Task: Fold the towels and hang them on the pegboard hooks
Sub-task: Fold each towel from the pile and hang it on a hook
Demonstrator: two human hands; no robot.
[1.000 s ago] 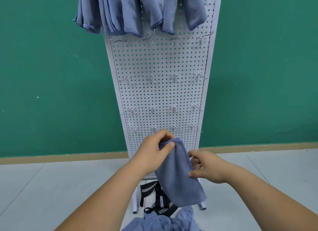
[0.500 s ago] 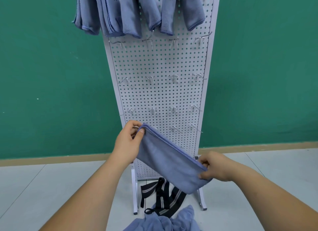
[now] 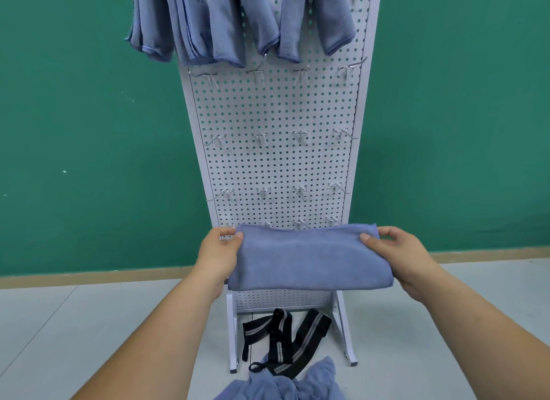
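As the left hand [image 3: 218, 255] and right hand [image 3: 397, 252] pinch the towel [image 3: 309, 262] by its ends, the folded layers could slip open.

This is a plain indoor room, more a bare practice or display space than a home. A flat green wall [image 3: 89, 131] fills the upper frame, with a tan skirting strip [image 3: 89, 276] below it and a pale grey tiled floor [image 3: 44, 325]. In the centre stands a white free-standing pegboard [image 3: 276, 108] with rows of metal hooks [image 3: 260, 137].
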